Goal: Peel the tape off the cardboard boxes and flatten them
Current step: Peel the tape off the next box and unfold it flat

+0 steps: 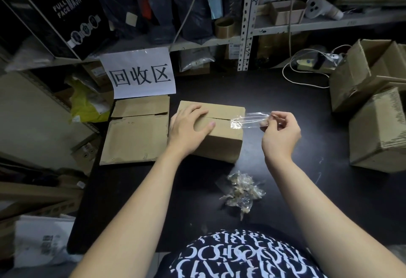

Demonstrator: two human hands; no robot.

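- cardboard box (216,137): closed, sitting on the black table (307,185) just in front of the person, middle of the view. the top seam runs left to right and is bare over its left part; it is taped only at the right end.
- tape strip (248,117): clear, pulled taut from the box's right top edge out over the table. one end clings to the cardboard, the other is in the fingers. judged mostly peeled, with a short stretch left to free.
- left hand (189,127): laid palm-down on the box's left top corner, fingers spread and only slightly bent, thumb lying along the top near the seam. it holds nothing; likely there to pin the box so the pull does not drag it.
- right hand (281,131): raised to the right of the box, thumb and fingertips pinched closed on the free end of the strip, other fingers curled in. held out sideways, probably to keep the peel low and along the seam.
- flattened cardboard (136,132): lying just left of the box under a white paper sign (140,73), apparently the pile for finished pieces.
- wad of used tape (241,192): crumpled clear scraps on the table nearer the person, apart from the box.
- unflattened boxes (373,124): stacked at the table's right edge, judged to be awaiting the same work.
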